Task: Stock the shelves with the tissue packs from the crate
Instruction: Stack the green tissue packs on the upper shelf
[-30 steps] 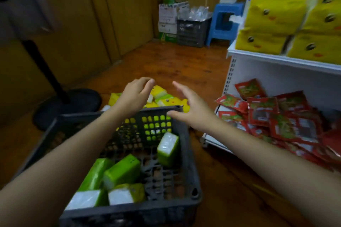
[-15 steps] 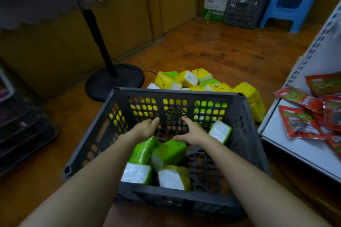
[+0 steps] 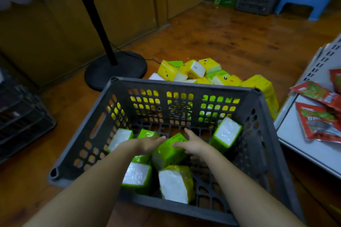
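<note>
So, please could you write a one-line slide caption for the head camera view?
Both hands, left and right, reach into a grey plastic crate around a green tissue pack, beside a white shelf.

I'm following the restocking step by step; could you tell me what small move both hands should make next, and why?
Probably close both hands on the green tissue pack lying between them in the crate. The left hand and right hand sit on either side of it with fingers spread and not yet wrapped around it, so a squeeze should secure it before lifting.
</note>
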